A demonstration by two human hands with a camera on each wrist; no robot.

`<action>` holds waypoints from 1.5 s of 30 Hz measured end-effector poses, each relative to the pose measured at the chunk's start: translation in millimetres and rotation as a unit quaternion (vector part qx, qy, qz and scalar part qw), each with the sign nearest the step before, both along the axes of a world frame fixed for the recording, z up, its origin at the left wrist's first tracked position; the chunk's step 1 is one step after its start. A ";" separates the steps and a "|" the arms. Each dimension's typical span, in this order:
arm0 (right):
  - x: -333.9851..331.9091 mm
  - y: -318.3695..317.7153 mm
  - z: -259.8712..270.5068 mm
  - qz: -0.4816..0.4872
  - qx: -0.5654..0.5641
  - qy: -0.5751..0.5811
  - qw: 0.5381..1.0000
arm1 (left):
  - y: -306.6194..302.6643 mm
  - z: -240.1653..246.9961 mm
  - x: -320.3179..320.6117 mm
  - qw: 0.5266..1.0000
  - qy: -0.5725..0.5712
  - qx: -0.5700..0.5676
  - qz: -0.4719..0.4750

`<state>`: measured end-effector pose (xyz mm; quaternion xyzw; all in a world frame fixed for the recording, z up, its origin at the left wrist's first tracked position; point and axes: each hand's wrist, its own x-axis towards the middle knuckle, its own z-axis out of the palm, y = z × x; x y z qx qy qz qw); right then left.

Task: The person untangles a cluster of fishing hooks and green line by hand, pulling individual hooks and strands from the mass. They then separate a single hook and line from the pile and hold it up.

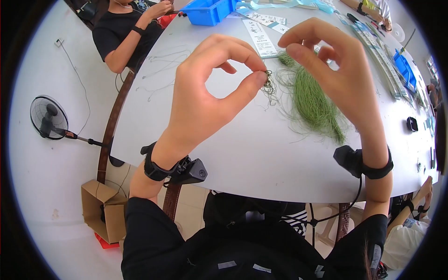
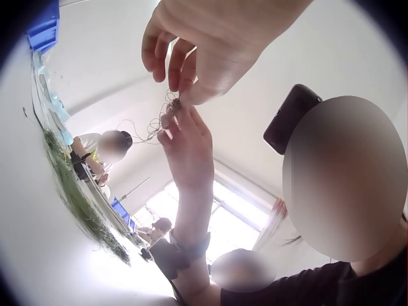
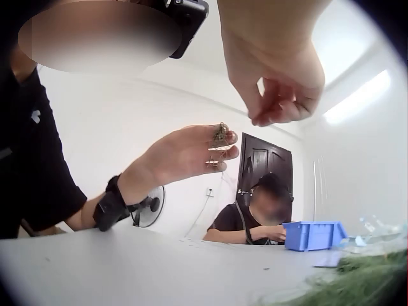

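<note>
My left hand (image 1: 205,88) pinches a small tangle of thin, dark greenish strands (image 1: 268,83) between thumb and index finger, over the table. Loose loops of the tangle hang below those fingertips; in the right wrist view the tangle (image 3: 220,135) shows against the left fingers. Just right of it, my right hand (image 1: 333,60) is raised with fingers curled, its thumb and index tips close together. I cannot tell whether a fine strand lies between them. Beneath the right hand a large bundle of green threads (image 1: 315,102) lies on the white table (image 1: 242,154).
Several thin strands (image 1: 163,60) lie spread at the table's left. Printed cards (image 1: 259,39) and a blue bin (image 1: 207,11) are at the far side. A small black box (image 1: 412,124) sits at right. Other people sit around; a fan (image 1: 49,116) stands at left.
</note>
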<state>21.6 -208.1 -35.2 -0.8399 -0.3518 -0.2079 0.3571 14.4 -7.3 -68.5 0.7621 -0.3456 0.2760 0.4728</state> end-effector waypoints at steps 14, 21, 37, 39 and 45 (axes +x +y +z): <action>-5.8 -2.0 12.6 0.052 -0.009 0.010 0.999 | 2.5 1.1 -2.0 0.997 0.066 0.027 -0.011; -0.9 -8.7 13.3 0.080 0.036 0.082 0.993 | 8.6 8.8 -2.8 0.985 0.143 0.079 -0.059; -5.6 2.5 5.8 0.060 0.024 0.145 0.987 | -2.4 0.5 -2.0 0.990 0.123 -0.054 -0.052; -5.0 1.2 6.2 0.062 0.009 0.142 0.988 | -2.3 0.2 -2.4 0.990 0.123 -0.053 -0.052; -4.9 1.4 7.1 0.062 -0.004 0.124 0.990 | -2.4 0.2 -2.6 0.992 0.105 -0.054 -0.046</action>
